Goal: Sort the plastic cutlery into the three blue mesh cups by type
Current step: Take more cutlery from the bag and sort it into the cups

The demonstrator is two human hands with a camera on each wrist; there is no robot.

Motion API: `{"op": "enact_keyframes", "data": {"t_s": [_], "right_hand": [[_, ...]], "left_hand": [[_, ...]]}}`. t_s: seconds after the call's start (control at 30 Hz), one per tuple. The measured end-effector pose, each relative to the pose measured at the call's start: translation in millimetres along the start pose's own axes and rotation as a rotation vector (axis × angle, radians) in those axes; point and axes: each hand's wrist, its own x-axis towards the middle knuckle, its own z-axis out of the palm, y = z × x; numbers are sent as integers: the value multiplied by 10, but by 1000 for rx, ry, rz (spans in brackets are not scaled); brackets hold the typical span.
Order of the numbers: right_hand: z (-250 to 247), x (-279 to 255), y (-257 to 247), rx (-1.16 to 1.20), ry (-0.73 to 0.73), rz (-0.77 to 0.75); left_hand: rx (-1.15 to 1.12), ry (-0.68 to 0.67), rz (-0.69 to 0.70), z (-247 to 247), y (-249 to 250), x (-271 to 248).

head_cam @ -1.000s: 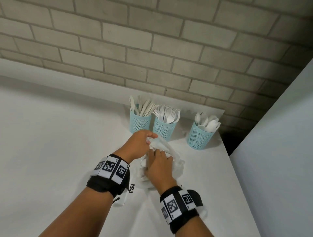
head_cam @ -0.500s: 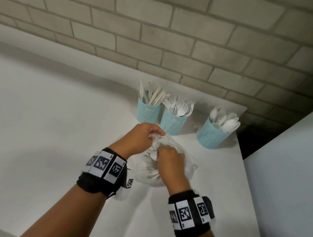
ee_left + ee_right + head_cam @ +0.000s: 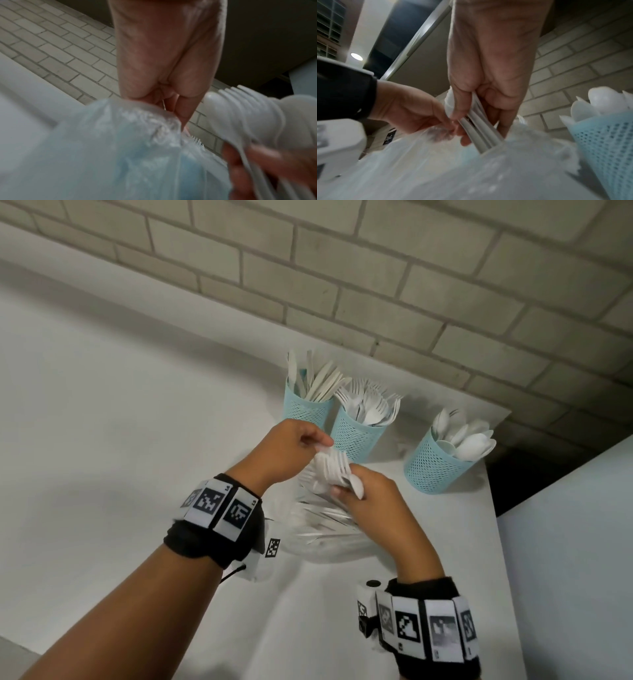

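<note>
Three blue mesh cups stand at the back of the white table: one with knives [image 3: 306,409], one with forks [image 3: 356,436], and one with spoons [image 3: 433,469] further right. In front of them lies a clear plastic bag [image 3: 325,530] of white cutlery. My left hand [image 3: 319,442] pinches the bag's upper edge [image 3: 130,129]. My right hand [image 3: 346,492] grips a nested stack of white spoons [image 3: 333,466] by the handles [image 3: 481,129], their bowls raised just above the bag's mouth. The spoon bowls [image 3: 247,113] show beside my left fingers.
A brick wall [image 3: 342,285] runs behind the cups. The table [image 3: 102,422] ends close to the right of the spoon cup [image 3: 606,143], where a pale panel [image 3: 565,559] rises. Bare tabletop stretches to the left.
My right hand has drawn the stack of spoons up out of the bag. My left hand keeps its pinch on the bag's edge. The head view has moved closer.
</note>
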Motion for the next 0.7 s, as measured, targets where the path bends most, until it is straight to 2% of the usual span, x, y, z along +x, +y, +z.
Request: {"op": "enact_keyframes", "data": {"t_s": [0.1,0.2,0.3,0.37,0.47,0.57,0.7], "right_hand": [[-164,-29,-110,241,110,-10],[-291,30,-201,545,182,-4],[-360,172,-257,1036,159,73],[-362,262,-297,1188,130,120],[-303,352,-321,1237,92,180],[-259,407,-306,1218,81,177],[-199,421,-287,947,59,156]], "left_hand": [[43,-15,6,-33,2,-23],[-8,-114,67,-52,102,-84],[-233,-244,48,-24,240,-111],[-268,-318,7,15,280,-104],[-327,-371,-47,63,280,-85],[-418,-434,-103,64,219,-53],[-429,-519,-163,50,152,-73]]}}
